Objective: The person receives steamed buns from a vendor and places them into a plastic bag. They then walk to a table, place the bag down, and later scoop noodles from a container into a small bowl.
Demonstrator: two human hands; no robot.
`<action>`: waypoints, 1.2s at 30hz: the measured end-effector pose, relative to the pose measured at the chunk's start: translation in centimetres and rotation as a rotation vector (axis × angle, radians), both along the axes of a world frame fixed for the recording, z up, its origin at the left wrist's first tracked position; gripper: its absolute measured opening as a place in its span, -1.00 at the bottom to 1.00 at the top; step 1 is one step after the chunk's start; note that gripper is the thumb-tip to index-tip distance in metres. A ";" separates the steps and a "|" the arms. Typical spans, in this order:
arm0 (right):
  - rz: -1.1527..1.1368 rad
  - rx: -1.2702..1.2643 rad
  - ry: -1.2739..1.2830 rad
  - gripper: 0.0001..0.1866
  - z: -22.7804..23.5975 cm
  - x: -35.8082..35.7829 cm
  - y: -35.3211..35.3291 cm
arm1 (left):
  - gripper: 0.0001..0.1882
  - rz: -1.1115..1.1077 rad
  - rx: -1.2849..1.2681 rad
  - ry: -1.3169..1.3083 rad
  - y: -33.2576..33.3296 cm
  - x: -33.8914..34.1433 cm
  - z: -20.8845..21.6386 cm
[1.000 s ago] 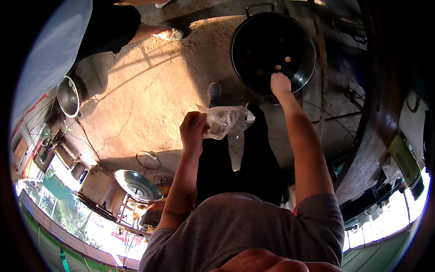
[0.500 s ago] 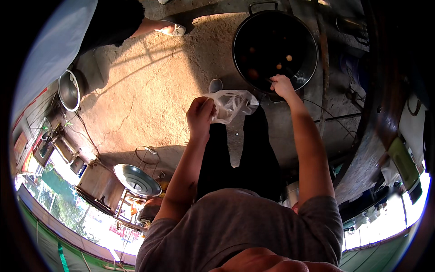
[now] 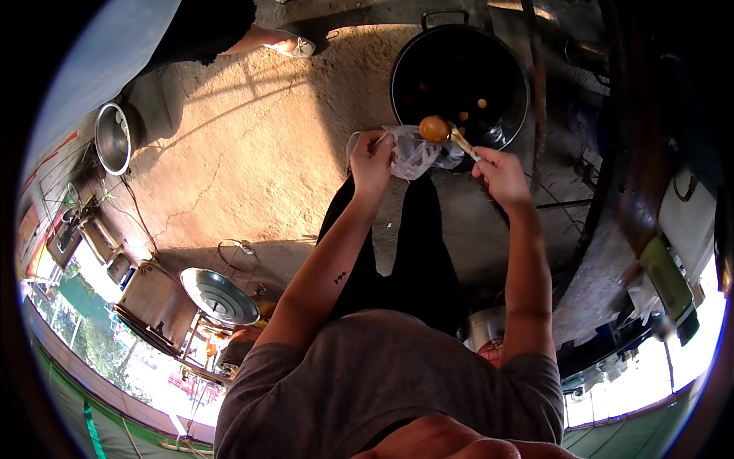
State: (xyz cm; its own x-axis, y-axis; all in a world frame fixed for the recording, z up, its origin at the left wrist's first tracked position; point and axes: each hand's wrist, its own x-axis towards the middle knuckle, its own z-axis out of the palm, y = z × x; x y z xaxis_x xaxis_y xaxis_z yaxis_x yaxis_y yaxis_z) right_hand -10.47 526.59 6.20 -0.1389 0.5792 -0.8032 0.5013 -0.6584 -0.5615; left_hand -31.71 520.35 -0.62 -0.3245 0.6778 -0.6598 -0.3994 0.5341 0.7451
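My left hand (image 3: 372, 162) is closed on the upper edge of a clear plastic bag (image 3: 413, 153), which hangs crumpled at the near rim of a large black pot (image 3: 395, 96). My right hand (image 3: 501, 174) grips the pale handle of a ladle (image 3: 465, 144). At its far end, right over the bag, shows a glossy brown egg-shaped thing (image 3: 435, 129); whether it touches the bag I cannot tell. Dark liquid fills the pot, with several small round brownish things (image 3: 482, 103) at its surface. The ladle's bowl is hard to make out.
Another person's foot in a pale shoe (image 3: 297, 47) is at the upper left. A metal basin (image 3: 114, 139) stands at far left, and a round metal lid (image 3: 220, 296) at lower left. A long dark counter (image 3: 612, 252) runs along my right side. Sun falls on the concrete floor (image 3: 237, 145).
My right hand has drawn back from the pot, bringing up the brown egg-shaped thing. My left hand has moved right and forward, carrying the bag toward the pot's rim.
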 end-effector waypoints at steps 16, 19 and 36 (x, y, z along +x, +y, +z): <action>0.466 0.651 -0.657 -0.73 -12.3 -5.7 -0.2 | -0.91 0.159 -0.072 -0.451 -2.1 -2.5 0.8; 0.484 0.484 -0.720 -0.84 -16.6 -7.8 1.5 | -0.92 0.184 -0.109 -0.403 -1.7 -3.3 1.9; -0.406 -0.319 0.131 -0.69 -14.5 -3.2 -0.4 | -0.86 0.207 -0.038 -0.428 0.1 -3.9 4.5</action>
